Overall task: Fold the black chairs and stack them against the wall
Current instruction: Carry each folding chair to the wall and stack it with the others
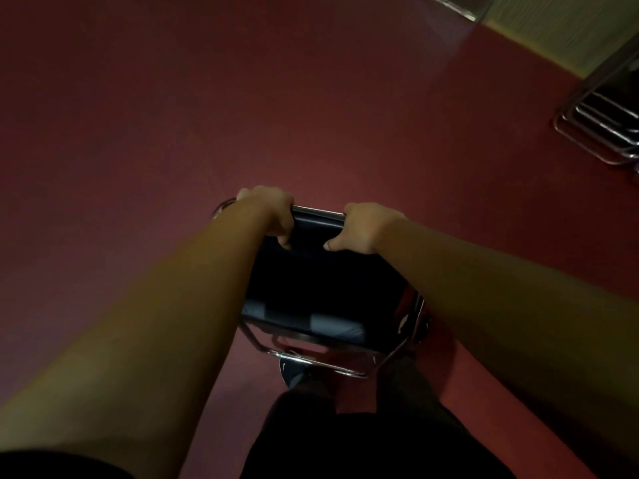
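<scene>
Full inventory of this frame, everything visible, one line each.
black chair: 1, black pad with chrome frame, centre, held by its top edge
stacked chairs: several, exact count unclear, black with chrome frames, right edge by the wall
floor: 1, dark red, fills most of the view
wall: 1, pale yellow-green, top right corner
metal strip: 1, silver, top edge beside the wall
shoe: 1 visible, dark with a small white mark, below the chair frame
trousers: dark, bottom centre
left hand: 1, grips the chair's top edge, left end
right hand: 1, grips the same edge, right of the left hand
</scene>
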`<action>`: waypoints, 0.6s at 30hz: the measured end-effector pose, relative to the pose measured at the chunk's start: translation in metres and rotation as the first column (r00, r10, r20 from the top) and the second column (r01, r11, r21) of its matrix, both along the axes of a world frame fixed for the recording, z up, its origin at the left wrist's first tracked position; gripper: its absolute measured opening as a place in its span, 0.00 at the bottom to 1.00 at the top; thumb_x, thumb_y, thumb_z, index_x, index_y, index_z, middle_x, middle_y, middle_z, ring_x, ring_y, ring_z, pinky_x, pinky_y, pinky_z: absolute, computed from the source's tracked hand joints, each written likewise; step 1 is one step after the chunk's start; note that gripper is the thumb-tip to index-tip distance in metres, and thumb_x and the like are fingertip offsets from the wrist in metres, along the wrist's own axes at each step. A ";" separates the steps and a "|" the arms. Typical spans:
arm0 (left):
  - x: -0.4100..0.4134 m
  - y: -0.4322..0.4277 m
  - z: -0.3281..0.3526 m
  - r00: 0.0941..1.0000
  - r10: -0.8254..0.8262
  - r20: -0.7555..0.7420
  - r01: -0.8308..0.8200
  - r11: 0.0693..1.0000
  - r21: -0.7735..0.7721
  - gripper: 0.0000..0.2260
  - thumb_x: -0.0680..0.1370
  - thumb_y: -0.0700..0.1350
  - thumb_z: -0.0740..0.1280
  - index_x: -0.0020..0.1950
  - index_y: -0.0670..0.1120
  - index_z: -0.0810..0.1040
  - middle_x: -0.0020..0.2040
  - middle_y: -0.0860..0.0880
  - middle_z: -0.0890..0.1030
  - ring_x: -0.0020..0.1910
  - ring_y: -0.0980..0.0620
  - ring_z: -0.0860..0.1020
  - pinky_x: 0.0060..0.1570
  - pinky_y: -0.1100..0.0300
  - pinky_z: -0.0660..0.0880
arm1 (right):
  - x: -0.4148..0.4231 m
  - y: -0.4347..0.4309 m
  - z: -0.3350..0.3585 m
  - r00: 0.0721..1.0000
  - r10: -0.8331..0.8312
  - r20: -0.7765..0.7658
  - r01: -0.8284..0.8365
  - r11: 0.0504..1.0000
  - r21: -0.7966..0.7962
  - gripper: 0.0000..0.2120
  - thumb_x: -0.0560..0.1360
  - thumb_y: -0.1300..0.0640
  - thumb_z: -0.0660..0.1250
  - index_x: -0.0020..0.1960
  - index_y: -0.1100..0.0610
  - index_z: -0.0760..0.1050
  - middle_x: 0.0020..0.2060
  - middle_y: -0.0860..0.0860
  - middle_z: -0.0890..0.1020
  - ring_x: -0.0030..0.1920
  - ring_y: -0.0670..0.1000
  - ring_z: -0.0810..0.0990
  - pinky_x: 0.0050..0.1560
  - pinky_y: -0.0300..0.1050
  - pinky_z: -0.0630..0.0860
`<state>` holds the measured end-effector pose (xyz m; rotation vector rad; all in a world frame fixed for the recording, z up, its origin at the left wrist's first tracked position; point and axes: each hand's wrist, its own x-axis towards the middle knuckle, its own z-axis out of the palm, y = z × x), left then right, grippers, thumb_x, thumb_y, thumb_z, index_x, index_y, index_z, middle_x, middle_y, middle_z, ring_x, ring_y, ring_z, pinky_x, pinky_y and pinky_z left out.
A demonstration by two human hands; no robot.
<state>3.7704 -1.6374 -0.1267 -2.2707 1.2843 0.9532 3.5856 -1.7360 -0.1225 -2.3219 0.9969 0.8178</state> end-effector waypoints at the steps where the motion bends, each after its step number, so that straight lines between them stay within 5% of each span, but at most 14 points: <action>1: -0.011 -0.016 -0.002 1.000 -0.014 0.009 0.014 1.000 0.003 0.29 0.61 0.58 0.84 0.58 0.55 0.79 0.53 0.50 0.82 0.56 0.42 0.79 0.52 0.48 0.67 | -0.013 -0.013 -0.004 1.000 -0.019 0.009 0.018 1.000 0.017 0.35 0.70 0.28 0.72 0.65 0.52 0.72 0.53 0.49 0.77 0.52 0.55 0.78 0.49 0.51 0.76; 9: -0.117 -0.126 -0.008 0.979 -0.164 0.120 0.162 0.987 0.019 0.34 0.60 0.59 0.84 0.62 0.55 0.78 0.61 0.48 0.81 0.65 0.42 0.75 0.61 0.45 0.68 | -0.125 -0.116 -0.023 0.993 -0.055 0.102 0.047 0.995 0.083 0.37 0.67 0.27 0.74 0.63 0.54 0.76 0.59 0.54 0.81 0.51 0.55 0.77 0.45 0.47 0.70; 18: -0.229 -0.311 0.017 0.920 -0.359 0.157 0.365 0.931 -0.006 0.34 0.61 0.58 0.84 0.64 0.54 0.77 0.62 0.47 0.81 0.65 0.42 0.75 0.64 0.45 0.68 | -0.248 -0.262 -0.015 0.943 -0.302 0.138 0.284 0.949 0.137 0.42 0.66 0.28 0.77 0.67 0.55 0.77 0.61 0.53 0.80 0.56 0.55 0.79 0.50 0.47 0.75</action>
